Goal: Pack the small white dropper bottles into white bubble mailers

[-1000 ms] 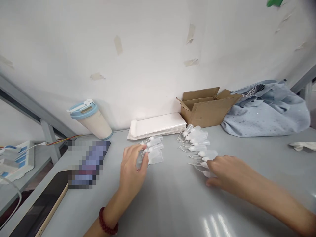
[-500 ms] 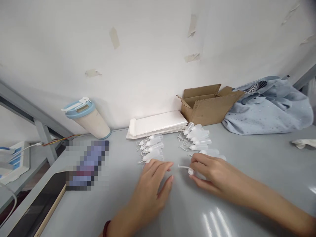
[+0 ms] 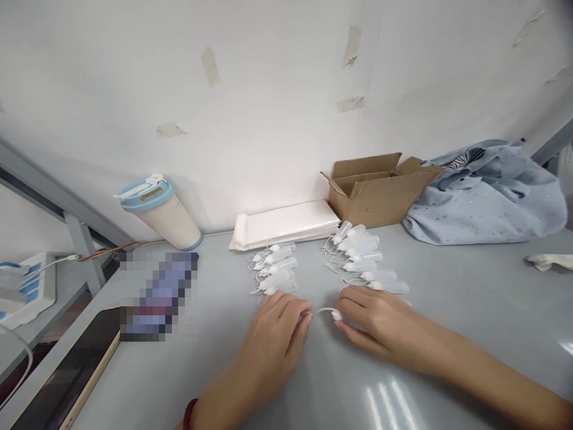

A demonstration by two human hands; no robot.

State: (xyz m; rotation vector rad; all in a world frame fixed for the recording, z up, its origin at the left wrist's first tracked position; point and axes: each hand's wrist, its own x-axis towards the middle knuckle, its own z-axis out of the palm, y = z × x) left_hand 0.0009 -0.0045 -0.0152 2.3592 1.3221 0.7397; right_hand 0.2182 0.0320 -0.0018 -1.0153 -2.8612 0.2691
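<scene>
My right hand (image 3: 373, 313) is closed around a small squeeze bottle whose white tip (image 3: 336, 315) pokes out between thumb and fingers; the bottle's body is hidden in the hand. A thin white cap strap (image 3: 324, 310) runs from that tip to my left hand (image 3: 282, 325), where thumb and forefinger pinch its far end. Beyond my left hand lies a group of translucent squeeze bottles (image 3: 280, 267) with thin tethers. Another group of similar bottles (image 3: 358, 251) lies just past my right hand.
A stack of white padded envelopes (image 3: 286, 224) and an open cardboard box (image 3: 380, 200) stand against the wall, beside a light blue cloth bag (image 3: 487, 203). On the left are a tumbler (image 3: 168, 218), a blurred-out purple item (image 3: 163, 292) and a dark phone-like device (image 3: 76, 370).
My right hand has moved left with the bottle, bringing the strap to my left hand. The left thumb and forefinger, apart before, have closed on the strap's end.
</scene>
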